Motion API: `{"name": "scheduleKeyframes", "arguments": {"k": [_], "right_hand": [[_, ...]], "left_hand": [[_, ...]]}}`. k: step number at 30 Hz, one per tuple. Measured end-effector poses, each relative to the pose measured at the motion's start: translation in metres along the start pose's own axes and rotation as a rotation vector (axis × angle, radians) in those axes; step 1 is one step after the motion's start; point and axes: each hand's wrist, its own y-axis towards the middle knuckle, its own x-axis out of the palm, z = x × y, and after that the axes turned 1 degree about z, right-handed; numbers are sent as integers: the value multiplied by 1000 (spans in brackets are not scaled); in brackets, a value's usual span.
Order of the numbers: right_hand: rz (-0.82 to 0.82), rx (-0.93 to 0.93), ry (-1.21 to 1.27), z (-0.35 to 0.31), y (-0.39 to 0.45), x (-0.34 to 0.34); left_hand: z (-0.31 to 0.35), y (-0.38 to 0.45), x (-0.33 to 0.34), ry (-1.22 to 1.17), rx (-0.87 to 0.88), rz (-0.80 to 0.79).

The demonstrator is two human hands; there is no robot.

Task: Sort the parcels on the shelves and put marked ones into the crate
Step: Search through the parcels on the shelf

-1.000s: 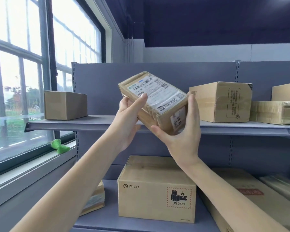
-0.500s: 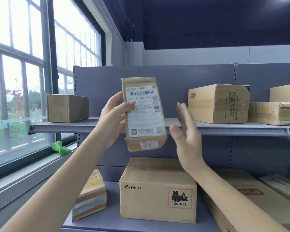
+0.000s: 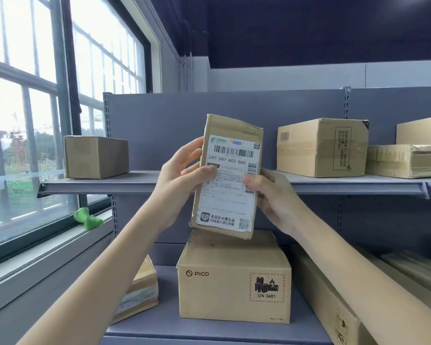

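The labelled parcel [image 3: 228, 178] is held upright in the air, just above the PICO box [image 3: 234, 282] on the lower shelf [image 3: 209, 329]. The left hand [image 3: 182, 180] and right hand [image 3: 271, 195] both have their fingers clamped on its edges.

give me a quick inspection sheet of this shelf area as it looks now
surface: grey upper shelf and lower shelf, both carrying cardboard boxes
job's things: labelled parcel held upright, label towards camera; PICO box with UN 3481 mark below it; crate not seen
clutter: green object on the windowsill
hands: left hand and right hand grip the parcel's sides
cables: nothing seen
surroundings: large window at left
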Motion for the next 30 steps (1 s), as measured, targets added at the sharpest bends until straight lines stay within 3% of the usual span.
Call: {"name": "scheduleKeyframes", "arguments": {"k": [9,19,26,30], "right_hand": [[149,-97,112,-2,14,-4],[123,-45,84,12,33,12],[-10,43,24,3,66,34],[-5,87,-157,13,88,43]], "left_hand": [[-13,-24,-3,273,49,-152],[-19,-23,-18,332,64,-9],[-14,6,-26,325,22,288],[-17,30,-41,420,-42,353]]}}
